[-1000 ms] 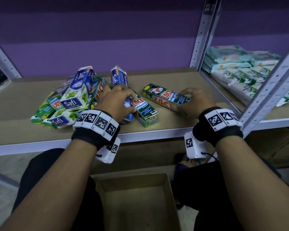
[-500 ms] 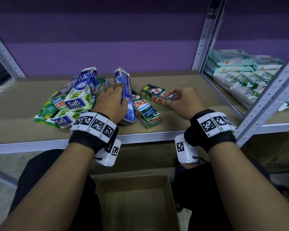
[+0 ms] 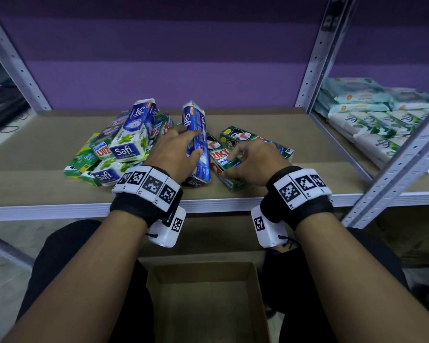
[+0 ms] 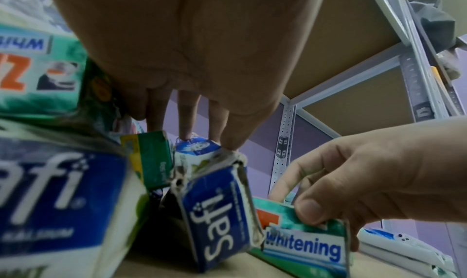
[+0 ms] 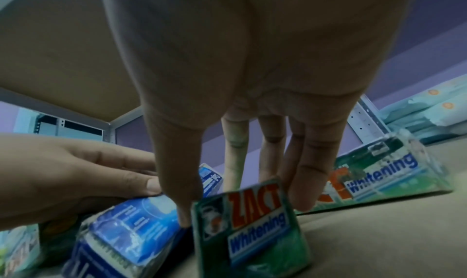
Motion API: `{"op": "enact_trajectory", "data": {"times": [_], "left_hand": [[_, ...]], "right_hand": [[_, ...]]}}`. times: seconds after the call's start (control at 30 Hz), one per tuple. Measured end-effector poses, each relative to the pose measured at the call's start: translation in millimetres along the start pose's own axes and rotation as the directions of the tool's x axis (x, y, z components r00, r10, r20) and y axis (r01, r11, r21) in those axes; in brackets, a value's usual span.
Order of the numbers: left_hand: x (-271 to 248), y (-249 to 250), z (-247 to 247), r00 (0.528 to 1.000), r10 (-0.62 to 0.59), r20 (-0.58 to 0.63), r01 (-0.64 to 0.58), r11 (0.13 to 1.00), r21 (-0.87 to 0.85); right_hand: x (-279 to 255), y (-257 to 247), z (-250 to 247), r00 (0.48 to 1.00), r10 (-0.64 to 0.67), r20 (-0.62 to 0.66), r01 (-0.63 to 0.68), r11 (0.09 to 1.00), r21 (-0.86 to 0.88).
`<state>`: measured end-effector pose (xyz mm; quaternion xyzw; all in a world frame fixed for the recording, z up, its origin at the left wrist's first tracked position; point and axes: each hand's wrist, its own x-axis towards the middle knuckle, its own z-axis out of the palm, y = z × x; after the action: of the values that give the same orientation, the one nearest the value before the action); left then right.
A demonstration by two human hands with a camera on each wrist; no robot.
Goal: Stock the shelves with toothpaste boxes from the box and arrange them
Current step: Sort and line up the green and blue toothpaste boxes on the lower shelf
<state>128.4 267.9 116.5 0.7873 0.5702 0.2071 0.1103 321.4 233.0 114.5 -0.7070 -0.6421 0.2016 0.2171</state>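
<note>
On the brown shelf [image 3: 307, 154] my left hand [image 3: 187, 144] grips a blue Safi toothpaste box [image 3: 196, 125] that stands on its long edge, thumb on one side and fingers on the other. That Safi box [image 4: 217, 202] has a torn end flap. My right hand [image 3: 230, 165] pinches the near end of a green Zact Whitening box [image 5: 252, 222] that lies right of the blue one, thumb on its left side, fingers on its right. A second Zact box [image 3: 245, 137] lies flat just behind that hand. A loose pile of toothpaste boxes [image 3: 124, 144] lies to the left.
A cardboard box [image 3: 203, 300], open, sits on the floor between my knees, and its inside shows bare. The white shelf edge [image 3: 60, 209] runs in front of my wrists. A grey upright post [image 3: 315, 53] separates a bay with white and teal packets [image 3: 372, 115].
My right hand slid the far Zact box leftward, let it go and took hold of the nearer Zact box. My left hand kept hold of the blue Safi box.
</note>
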Motion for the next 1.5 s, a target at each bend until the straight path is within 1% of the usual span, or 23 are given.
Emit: {"op": "enact_trajectory", "data": {"times": [0.03,0.1,0.2,0.4,0.5,0.57,0.67,0.8,0.93,1.0,1.13,1.23,1.33,1.43,1.5], "left_hand": [[-0.4,0.2,1.0,1.0,0.003,0.007,-0.003,1.0,0.02],[-1.0,2.0,4.4,0.999,0.021,0.043,-0.026,0.992,0.121],[-0.8,7.2,10.3,0.998,0.023,0.062,-0.037,0.971,0.235],[3.1,9.7,16.7,0.994,-0.021,0.107,-0.011,0.958,0.287],[3.3,11.6,20.9,0.994,-0.043,0.105,0.008,0.949,0.314],[3.3,12.4,23.1,0.993,-0.058,0.104,0.021,0.946,0.324],[3.4,14.3,25.1,0.993,-0.055,0.108,0.017,0.945,0.327],[5.1,18.8,26.2,0.987,-0.072,0.143,0.025,0.951,0.308],[8.1,22.1,26.8,0.984,-0.096,0.153,0.046,0.952,0.301],[10.9,23.4,25.1,0.98,-0.112,0.163,0.058,0.952,0.301],[14.7,24.7,20.1,0.974,-0.134,0.184,0.071,0.947,0.315],[14.6,23.4,17.5,0.971,-0.13,0.202,0.064,0.952,0.301],[14.8,20.1,14.6,0.965,-0.119,0.232,0.051,0.959,0.28],[17.0,16.8,14.2,0.963,-0.096,0.251,0.027,0.963,0.267],[17.6,14.9,14.4,0.963,-0.081,0.255,0.011,0.964,0.265]], "right_hand": [[0.2,1.5,-1.5,1.0,0.005,-0.002,-0.005,1.0,-0.01],[-1.1,4.2,-4.6,1.0,0.019,-0.003,-0.019,1.0,-0.015],[-3.1,9.8,-8.5,0.999,0.05,-0.002,-0.05,0.999,0.01],[-6.8,22.1,-20.0,0.996,0.088,0.012,-0.089,0.995,0.035],[-10.5,29.5,-26.8,0.995,0.095,0.041,-0.097,0.993,0.063],[-13.1,35.2,-31.4,0.994,0.099,0.038,-0.101,0.993,0.063],[-17.7,43.9,-36.9,0.994,0.104,0.008,-0.105,0.994,0.044],[-22.0,49.8,-37.6,0.993,0.107,-0.056,-0.107,0.994,0.019],[-21.6,50.7,-34.4,0.981,0.068,-0.184,-0.099,0.981,-0.167],[-19.3,46.9,-32.0,0.978,0.046,-0.205,-0.09,0.974,-0.21],[-10.4,37.0,-30.0,0.986,0.039,-0.16,-0.079,0.963,-0.257],[-5.5,32.2,-32.5,0.987,0.08,-0.141,-0.116,0.956,-0.27],[0.6,22.8,-38.8,0.988,0.121,-0.095,-0.144,0.944,-0.296],[14.5,5.0,-45.4,0.994,0.098,-0.043,-0.107,0.946,-0.306],[29.3,-6.3,-47.7,0.996,0.087,0.007,-0.077,0.914,-0.399]]}}
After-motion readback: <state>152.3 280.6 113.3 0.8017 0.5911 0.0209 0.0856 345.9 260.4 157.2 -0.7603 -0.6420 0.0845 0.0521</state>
